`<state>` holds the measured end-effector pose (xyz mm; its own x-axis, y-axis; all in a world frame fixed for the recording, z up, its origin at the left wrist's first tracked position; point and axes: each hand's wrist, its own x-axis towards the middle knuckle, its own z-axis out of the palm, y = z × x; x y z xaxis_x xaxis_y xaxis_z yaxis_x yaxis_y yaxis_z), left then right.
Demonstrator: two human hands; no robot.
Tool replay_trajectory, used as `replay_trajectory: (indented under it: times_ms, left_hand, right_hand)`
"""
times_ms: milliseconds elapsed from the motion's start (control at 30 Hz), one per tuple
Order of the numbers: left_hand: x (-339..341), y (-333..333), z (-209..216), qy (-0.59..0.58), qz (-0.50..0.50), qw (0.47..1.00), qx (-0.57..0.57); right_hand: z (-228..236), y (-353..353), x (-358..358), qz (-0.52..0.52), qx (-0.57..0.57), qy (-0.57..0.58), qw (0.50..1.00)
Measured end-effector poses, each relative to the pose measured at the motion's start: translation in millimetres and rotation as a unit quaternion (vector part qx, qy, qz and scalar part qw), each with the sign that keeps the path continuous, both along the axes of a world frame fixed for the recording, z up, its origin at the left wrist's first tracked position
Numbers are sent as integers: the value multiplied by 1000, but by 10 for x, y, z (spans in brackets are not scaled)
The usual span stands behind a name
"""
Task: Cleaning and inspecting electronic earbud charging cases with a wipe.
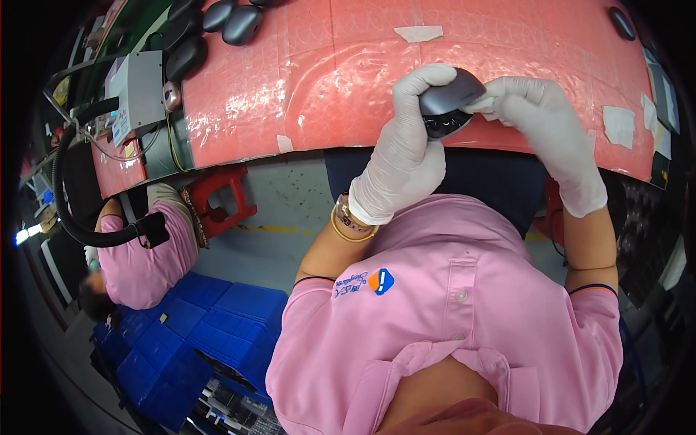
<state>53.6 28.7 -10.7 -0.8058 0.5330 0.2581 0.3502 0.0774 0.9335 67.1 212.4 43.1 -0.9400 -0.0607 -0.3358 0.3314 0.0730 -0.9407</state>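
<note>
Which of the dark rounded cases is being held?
The case in the gloved left hand; the other dark ones lie untouched: a group at upper left and a single one at upper right.

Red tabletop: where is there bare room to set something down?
The red tabletop has bare room between the rose-gold item and the left hand, and between the right hand and the lone dark case at upper right. Crowded: the upper-left corner, with clustered dark cases and a grey box.
</note>
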Motion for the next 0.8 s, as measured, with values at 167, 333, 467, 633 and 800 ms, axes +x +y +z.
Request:
replay_trajectory:
  times_ms: [167,333,467,633,800]
  left_hand:
    - [-63,-81,14,-301,-54,919,249]
    - [-70,-101,51,-329,-61,905,264]
    - [-72,-99,111,-305,-40,928,212]
    - [-95,-97,115,-269,-29,944,189]
    - [-119,-75,123,-310,-1,934,178]
  right_hand:
    - [-54,237,-31,-39,-78,11,996]
    - [-102,-67,101,-91,30,135,986]
    - [-73,-167,132,87,350,399,843]
    - [-209,-289,116,95,544,442,707]
    - [-183,-231,80,146,531,441,708]
